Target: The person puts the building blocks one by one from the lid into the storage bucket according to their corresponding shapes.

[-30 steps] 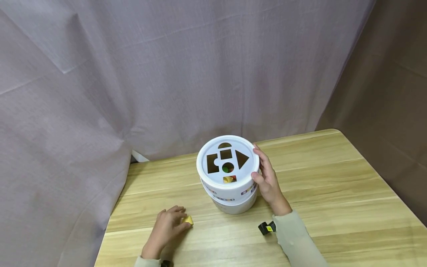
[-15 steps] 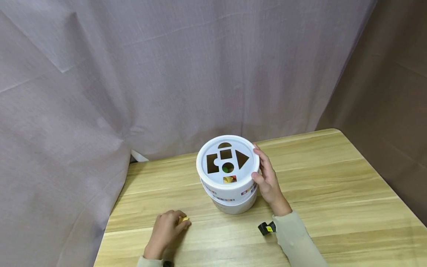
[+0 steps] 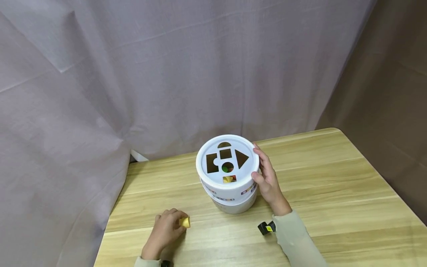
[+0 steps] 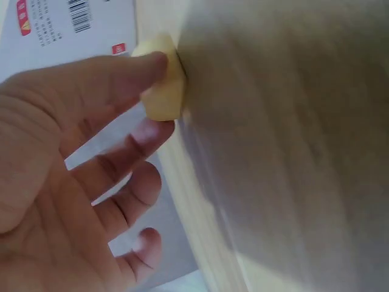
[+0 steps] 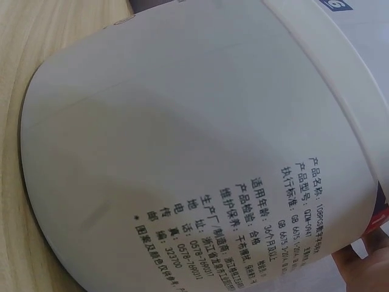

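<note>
A small yellow block [image 3: 185, 222] is pinched between the thumb and fingers of my left hand [image 3: 165, 230], low over the table at the front left. Up close in the left wrist view, the thumb lies across the faceted yellow block [image 4: 165, 91], while the other fingers bend loosely below it. To the right stands a white shape-sorter bucket [image 3: 233, 205] with cut-out holes in its lid [image 3: 202, 163]. My right hand [image 3: 269, 182] grips the lid's right rim, thumb at the front and fingers farther back. Printed text covers the bucket wall [image 5: 182, 134] in the right wrist view.
Through the lid's lower holes show coloured pieces, among them a yellow block [image 3: 228, 179]. A black device with a yellow patch [image 3: 267, 228] sits at the right cuff. The wooden table [image 3: 333, 178] ends at a grey curtain [image 3: 180, 74] behind the bucket.
The yellow block has turned in my left fingers and now shows its end to the right. That hand has shifted only slightly. My right hand and the bucket have stayed in place.
</note>
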Available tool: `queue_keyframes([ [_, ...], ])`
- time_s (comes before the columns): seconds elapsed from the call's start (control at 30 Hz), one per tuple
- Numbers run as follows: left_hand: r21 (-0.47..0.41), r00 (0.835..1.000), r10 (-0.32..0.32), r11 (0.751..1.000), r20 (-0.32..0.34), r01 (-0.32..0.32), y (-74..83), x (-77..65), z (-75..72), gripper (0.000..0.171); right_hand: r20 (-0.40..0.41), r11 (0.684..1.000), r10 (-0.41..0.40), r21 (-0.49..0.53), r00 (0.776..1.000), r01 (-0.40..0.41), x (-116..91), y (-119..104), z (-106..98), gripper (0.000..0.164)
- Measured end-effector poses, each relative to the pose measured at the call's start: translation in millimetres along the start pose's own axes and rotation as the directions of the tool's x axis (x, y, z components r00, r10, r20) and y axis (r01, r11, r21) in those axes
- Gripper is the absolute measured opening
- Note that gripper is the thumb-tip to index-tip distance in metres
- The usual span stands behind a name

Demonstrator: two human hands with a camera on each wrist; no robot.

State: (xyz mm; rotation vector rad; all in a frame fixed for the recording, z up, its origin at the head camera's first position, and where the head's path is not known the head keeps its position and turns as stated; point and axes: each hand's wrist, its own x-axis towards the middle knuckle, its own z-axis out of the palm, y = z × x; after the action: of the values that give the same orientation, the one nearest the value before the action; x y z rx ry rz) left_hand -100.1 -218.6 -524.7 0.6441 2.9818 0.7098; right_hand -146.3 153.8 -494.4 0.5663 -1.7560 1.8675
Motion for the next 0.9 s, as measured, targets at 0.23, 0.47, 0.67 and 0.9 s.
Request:
queue_keyframes([
  [0.23, 0.057, 0.998, -0.02, 0.998, -0.052, 0.023, -4.0, 4.3, 8.3, 0.031, -0.001, 1.0, 0.012, -0.006, 1.0, -0.012, 0, -1, 0, 0.068],
  [0.47, 0.034, 0.99, 0.053, 0.998, -0.128, -0.049, -7.4, 5.6, 9.2, 0.038, -0.001, 1.0, 0.008, -0.006, 1.0, -0.008, 1, -1, -1, 0.068],
  [0.67, 0.017, 0.99, 0.117, 0.993, -0.076, -0.116, -8.6, 8.7, 7.8, 0.035, 0.001, 1.0, 0.01, -0.004, 1.0, -0.01, 1, -1, -1, 0.068],
  [0.9, -0.01, 0.997, 0.064, 0.998, -0.038, -0.065, -7.6, 12.5, 4.4, 0.02, 0.002, 1.0, -0.002, 0.001, 1.0, 0.002, 0, -1, 0, 0.068],
])
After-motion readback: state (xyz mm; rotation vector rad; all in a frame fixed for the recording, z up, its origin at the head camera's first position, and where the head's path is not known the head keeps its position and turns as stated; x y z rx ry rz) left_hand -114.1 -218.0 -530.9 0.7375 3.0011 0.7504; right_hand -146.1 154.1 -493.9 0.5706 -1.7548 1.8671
